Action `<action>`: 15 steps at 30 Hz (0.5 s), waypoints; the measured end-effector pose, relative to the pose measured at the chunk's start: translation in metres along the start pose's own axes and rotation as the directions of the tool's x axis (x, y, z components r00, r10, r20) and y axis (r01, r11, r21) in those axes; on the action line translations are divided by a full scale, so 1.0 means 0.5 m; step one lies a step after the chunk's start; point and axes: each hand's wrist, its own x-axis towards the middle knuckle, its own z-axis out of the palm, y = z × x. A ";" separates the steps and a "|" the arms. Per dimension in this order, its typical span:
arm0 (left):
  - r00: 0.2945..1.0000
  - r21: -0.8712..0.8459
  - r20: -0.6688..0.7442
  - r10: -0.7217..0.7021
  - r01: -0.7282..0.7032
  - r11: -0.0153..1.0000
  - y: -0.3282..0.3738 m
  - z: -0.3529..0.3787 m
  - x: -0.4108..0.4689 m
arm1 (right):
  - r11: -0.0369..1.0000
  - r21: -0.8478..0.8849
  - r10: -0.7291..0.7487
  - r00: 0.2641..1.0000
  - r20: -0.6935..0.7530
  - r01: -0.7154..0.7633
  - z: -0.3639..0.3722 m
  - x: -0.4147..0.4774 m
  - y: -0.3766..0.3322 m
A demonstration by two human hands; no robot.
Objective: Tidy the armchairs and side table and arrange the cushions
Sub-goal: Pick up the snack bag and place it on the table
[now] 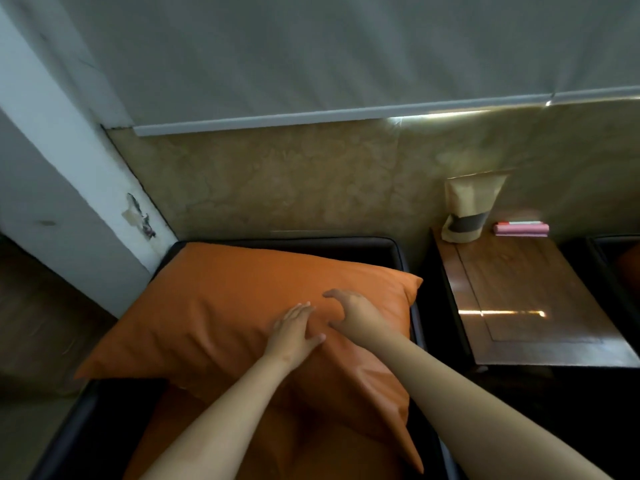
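A large orange cushion (214, 306) leans against the back of a dark armchair (346, 245), over the orange seat pad (207, 441). My left hand (294, 329) lies flat on the cushion's middle with straight fingers. My right hand (356, 311) presses the cushion just to the right, fingers spread and slightly bent, nothing held. The wooden side table (540, 306) stands to the right of the chair.
A brown paper pouch (467, 209) and a pink flat pack (521, 229) sit at the table's far edge against the marbled wall. A second dark armchair (620, 258) shows at the right edge. A white pillar (79, 188) stands at left.
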 end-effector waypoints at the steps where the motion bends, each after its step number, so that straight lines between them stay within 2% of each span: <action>1: 1.000 0.005 0.005 0.010 -0.010 1.000 -0.002 0.002 0.004 | 1.000 0.005 0.007 1.000 0.001 -0.007 0.002 -0.003 0.002; 4: 0.999 0.023 0.033 0.038 -0.039 0.999 -0.010 -0.001 0.020 | 0.998 0.023 0.057 0.998 -0.007 -0.057 0.009 -0.010 0.009; 9: 0.986 0.032 0.084 0.141 -0.144 0.989 -0.038 -0.023 0.064 | 0.979 0.081 0.195 0.974 -0.117 -0.187 0.023 0.008 -0.014; 15: 0.967 0.032 0.094 0.238 -0.242 0.970 -0.126 -0.076 0.094 | 0.950 0.108 0.304 0.946 -0.114 -0.292 0.095 0.048 -0.091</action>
